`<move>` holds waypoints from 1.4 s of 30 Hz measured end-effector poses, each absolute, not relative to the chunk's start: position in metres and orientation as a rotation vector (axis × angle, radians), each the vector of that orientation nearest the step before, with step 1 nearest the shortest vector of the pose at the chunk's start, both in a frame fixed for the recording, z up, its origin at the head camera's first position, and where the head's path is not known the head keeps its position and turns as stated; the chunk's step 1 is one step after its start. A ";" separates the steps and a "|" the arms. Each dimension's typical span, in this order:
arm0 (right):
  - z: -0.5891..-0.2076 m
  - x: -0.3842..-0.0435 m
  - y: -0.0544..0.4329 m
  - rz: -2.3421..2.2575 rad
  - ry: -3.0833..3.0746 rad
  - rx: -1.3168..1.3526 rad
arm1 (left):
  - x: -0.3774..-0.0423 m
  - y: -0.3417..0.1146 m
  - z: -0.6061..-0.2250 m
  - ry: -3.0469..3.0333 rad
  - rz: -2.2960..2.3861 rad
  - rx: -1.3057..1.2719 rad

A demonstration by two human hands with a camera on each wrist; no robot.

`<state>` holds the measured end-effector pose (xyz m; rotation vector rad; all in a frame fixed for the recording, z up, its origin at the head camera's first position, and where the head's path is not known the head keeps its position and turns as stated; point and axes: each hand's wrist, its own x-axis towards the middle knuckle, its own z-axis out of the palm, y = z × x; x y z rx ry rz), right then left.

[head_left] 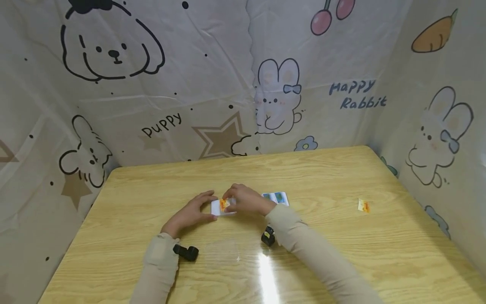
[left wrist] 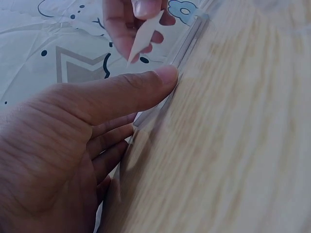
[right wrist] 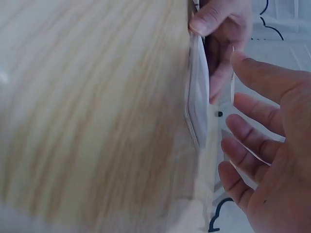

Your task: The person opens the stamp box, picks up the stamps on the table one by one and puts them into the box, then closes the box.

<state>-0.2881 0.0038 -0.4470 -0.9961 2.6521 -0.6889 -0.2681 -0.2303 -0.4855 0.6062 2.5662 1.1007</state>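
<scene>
A flat white rectangular piece with rounded corners (head_left: pixel 215 208) lies on the table, with layered edges in the right wrist view; whether it is a case or stacked cards I cannot tell. My left hand (head_left: pixel 191 212) grips its left end, the thumb (left wrist: pixel 146 92) on the near edge and fingers at the far side. Just above it, my right hand (head_left: pixel 248 200) pinches a small orange-and-white slip (head_left: pixel 223 205) between thumb and forefinger. From the left wrist view the slip (left wrist: pixel 145 38) looks thin, its pale side showing. The right hand's other fingers (right wrist: pixel 243 150) are spread apart.
Right of the hands lies a white piece with blue-green pictures (head_left: pixel 280 197), partly behind the right wrist. A yellow-orange slip (head_left: pixel 363 205) is farther right on the wooden table (head_left: pixel 322 177). Clear film (head_left: pixel 222 253) lies nearer me. Printed cloth (head_left: pixel 212 97) surrounds the table.
</scene>
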 end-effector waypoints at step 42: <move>-0.437 -0.285 0.007 -0.799 2.624 -0.891 | -0.267 -0.228 -0.483 2.554 1.120 0.553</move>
